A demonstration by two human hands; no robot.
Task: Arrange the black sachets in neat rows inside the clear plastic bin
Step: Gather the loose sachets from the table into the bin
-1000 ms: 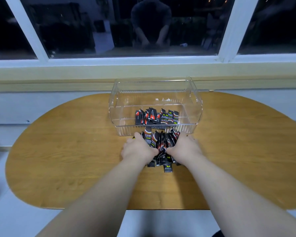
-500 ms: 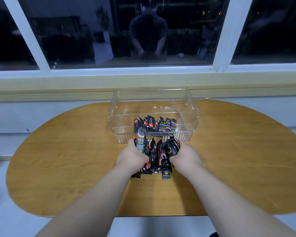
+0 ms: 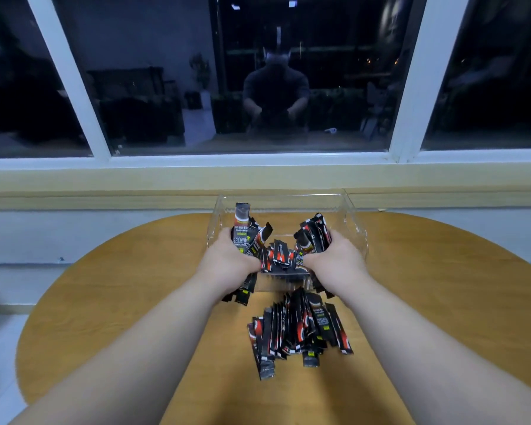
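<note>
The black sachets (image 3: 246, 237) gripped in the left hand (image 3: 227, 262) carry red-and-white swirls, one showing a silver-grey panel with white lettering and a small yellow-green tag; those in the right hand (image 3: 334, 259) show the same black and red; around both grips the bin (image 3: 356, 228) is clear, colourless plastic, its near wall apparently ribbed; below the grips a loose pile (image 3: 298, 326) repeats black, red and white; the table (image 3: 135, 286) is honey-yellow wood grain; beyond, a white window frame (image 3: 74, 72) tops a pale yellow sill (image 3: 105, 182).
</note>
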